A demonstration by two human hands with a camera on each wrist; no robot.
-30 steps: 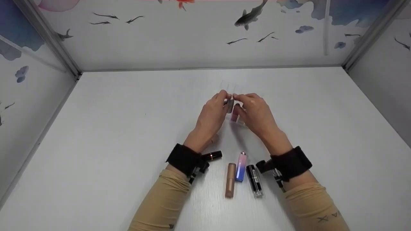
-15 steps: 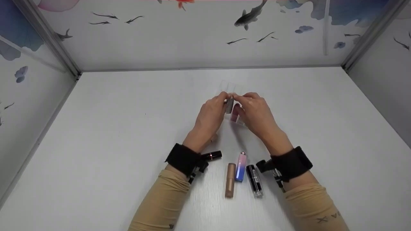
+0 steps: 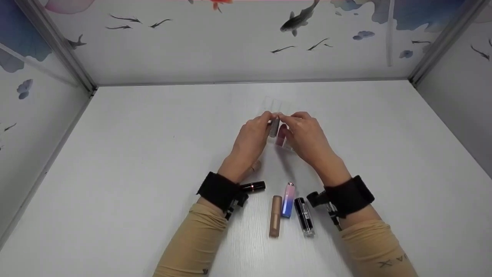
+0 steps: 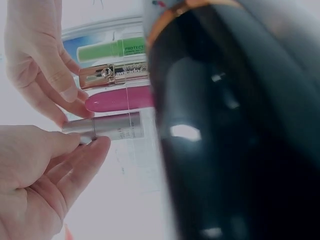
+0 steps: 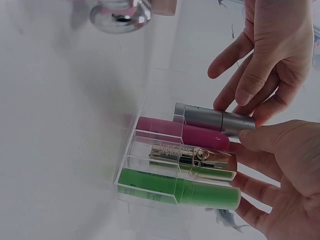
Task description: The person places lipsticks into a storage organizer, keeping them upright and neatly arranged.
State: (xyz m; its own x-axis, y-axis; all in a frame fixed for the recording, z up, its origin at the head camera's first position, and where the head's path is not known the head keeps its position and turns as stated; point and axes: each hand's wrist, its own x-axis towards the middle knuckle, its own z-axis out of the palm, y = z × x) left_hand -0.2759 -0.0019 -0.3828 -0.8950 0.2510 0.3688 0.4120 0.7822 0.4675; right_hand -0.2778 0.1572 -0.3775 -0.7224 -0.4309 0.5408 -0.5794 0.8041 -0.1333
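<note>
The left hand (image 3: 250,135) pinches the silver metallic cylindrical tube (image 5: 202,117), its base seemingly just inside the clear plastic slotted rack (image 5: 137,149); the right hand (image 3: 307,132), fingers loose, touches its top — best eased in straight.

"PROTECT" on green tube (image 4: 102,50), "X" on sleeve (image 3: 374,246)
</note>
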